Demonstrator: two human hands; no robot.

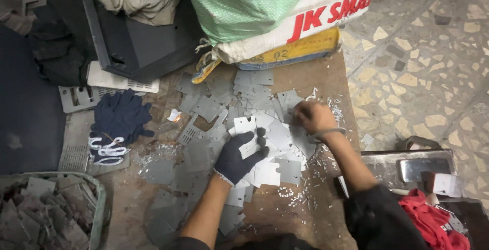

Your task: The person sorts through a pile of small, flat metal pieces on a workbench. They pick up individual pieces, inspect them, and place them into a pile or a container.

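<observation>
Left hand: dark knitted glove, left hand closed around a pale grey notched sheet-metal plate, thumb on top.
Right hand: bare right hand, fingers curled down into the plates; what they pinch, I cannot tell.
Pile: flat grey metal plates strewn over the brown board, beneath both hands.
Left edge: green basket full of like plates; spare dark blue gloves nearby.
Behind: white printed sack.
Right: red cloth.
</observation>
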